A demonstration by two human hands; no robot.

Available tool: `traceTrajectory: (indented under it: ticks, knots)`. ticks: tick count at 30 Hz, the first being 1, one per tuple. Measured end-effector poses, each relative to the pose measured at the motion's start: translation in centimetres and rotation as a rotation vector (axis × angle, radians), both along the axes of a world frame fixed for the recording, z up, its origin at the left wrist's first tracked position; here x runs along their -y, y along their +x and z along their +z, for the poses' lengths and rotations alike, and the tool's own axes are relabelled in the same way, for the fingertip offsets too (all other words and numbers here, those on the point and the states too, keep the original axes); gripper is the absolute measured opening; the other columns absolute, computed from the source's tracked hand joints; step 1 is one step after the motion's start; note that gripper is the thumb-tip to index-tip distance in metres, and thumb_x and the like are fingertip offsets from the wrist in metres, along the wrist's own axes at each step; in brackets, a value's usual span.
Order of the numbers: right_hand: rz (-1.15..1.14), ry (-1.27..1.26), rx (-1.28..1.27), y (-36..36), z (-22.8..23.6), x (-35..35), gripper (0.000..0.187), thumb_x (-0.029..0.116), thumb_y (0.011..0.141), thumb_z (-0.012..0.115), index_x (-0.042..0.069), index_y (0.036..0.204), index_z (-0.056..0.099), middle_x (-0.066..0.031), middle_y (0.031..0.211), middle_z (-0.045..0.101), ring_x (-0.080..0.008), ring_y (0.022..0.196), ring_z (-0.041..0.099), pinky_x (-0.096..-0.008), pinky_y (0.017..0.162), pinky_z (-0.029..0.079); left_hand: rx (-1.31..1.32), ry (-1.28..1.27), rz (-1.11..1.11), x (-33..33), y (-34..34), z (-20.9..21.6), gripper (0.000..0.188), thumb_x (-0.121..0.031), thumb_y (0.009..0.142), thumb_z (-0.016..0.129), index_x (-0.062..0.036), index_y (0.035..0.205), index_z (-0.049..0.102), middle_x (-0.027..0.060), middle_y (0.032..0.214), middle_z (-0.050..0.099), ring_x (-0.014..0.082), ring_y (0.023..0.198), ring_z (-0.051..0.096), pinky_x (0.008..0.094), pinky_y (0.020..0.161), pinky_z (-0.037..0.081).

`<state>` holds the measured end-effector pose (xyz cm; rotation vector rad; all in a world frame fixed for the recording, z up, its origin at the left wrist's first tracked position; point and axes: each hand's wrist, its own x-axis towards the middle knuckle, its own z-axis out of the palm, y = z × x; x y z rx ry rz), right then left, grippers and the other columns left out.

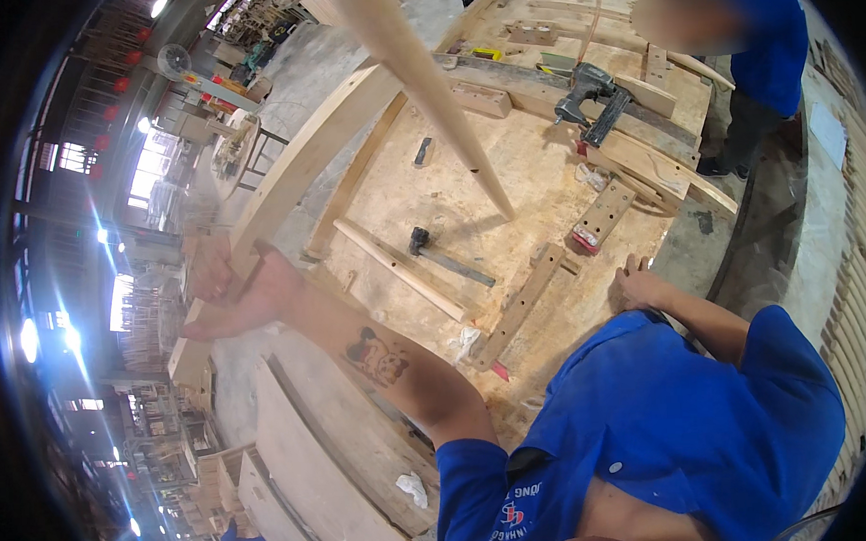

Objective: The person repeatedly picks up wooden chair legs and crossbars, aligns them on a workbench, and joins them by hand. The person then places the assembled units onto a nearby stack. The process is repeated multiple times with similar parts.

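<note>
My left hand [233,289] is closed around the lower end of a long pale wooden rail [304,141], raised at the left of the bench. At its upper end the rail meets a round tapered wooden pole [437,99], whose narrow tip reaches down toward the bench top; whether they are joined I cannot tell. My right hand [639,284] is by the near right edge of the workbench [544,185], fingers loosely bent and apart, holding nothing visible. A hammer [452,260] and a thin wooden rod [395,267] lie between my arms.
Drilled wooden blocks [525,305] sit near the bench's front edge. A nail gun [594,103] rests on boards farther back. A co-worker in blue [769,49] stands at the far right. Curved panels [315,456] lean below my left arm.
</note>
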<state>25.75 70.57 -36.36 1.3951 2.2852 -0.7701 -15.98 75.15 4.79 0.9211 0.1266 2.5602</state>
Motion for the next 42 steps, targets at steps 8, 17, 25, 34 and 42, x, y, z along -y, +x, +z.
traceTrajectory:
  ticks: [8,17,25,34,42]
  knots:
    - [0.063,0.133,-0.040,0.8,-2.9,0.1,0.090,0.042,0.074,0.073,-0.013,0.136,0.038,-0.0516,0.132,0.034,-0.0645,0.125,0.038,-0.0657,0.107,0.032,-0.204,0.196,-0.568,-0.9,2.7,0.2,0.057,-0.072,0.078,0.065,-0.0211,0.062,0.044,-0.0083,0.057,0.042,0.0079,0.060,0.045,0.0246,0.065,0.041]
    - [0.012,0.111,-0.058,0.2,-2.5,0.6,0.088,0.036,0.072,0.077,-0.006,0.139,0.039,-0.0467,0.142,0.029,-0.0708,0.122,0.035,-0.0598,0.105,0.040,-0.380,0.357,-0.747,-2.3,4.6,-0.1,0.049,-0.063,0.085,0.066,-0.0198,0.069,0.051,-0.0093,0.060,0.050,0.0035,0.057,0.050,0.0242,0.062,0.040]
    - [-0.050,0.094,-0.091,0.8,-1.7,0.7,0.083,0.034,0.074,0.077,-0.007,0.136,0.041,-0.0462,0.143,0.027,-0.0713,0.121,0.036,-0.0597,0.102,0.043,-0.441,0.361,-0.903,-3.1,7.3,0.7,0.047,-0.060,0.088,0.063,-0.0218,0.063,0.052,-0.0117,0.052,0.054,0.0026,0.049,0.054,0.0229,0.061,0.046]
    - [-0.084,0.078,-0.085,0.5,-1.6,0.8,0.080,0.033,0.074,0.079,-0.005,0.135,0.042,-0.0429,0.146,0.026,-0.0703,0.124,0.033,-0.0604,0.100,0.045,-0.491,0.361,-0.964,-3.0,8.7,0.8,0.044,-0.056,0.088,0.066,-0.0227,0.063,0.051,-0.0125,0.052,0.054,0.0004,0.046,0.052,0.0186,0.056,0.044]
    - [-0.046,0.112,-0.034,1.2,-3.7,0.6,0.080,0.032,0.076,0.077,-0.002,0.139,0.041,-0.0391,0.149,0.024,-0.0671,0.130,0.029,-0.0572,0.102,0.046,-0.526,0.355,-1.019,-3.8,10.2,1.1,0.046,-0.060,0.085,0.067,-0.0223,0.065,0.052,-0.0120,0.053,0.055,0.0015,0.048,0.055,0.0203,0.059,0.045]
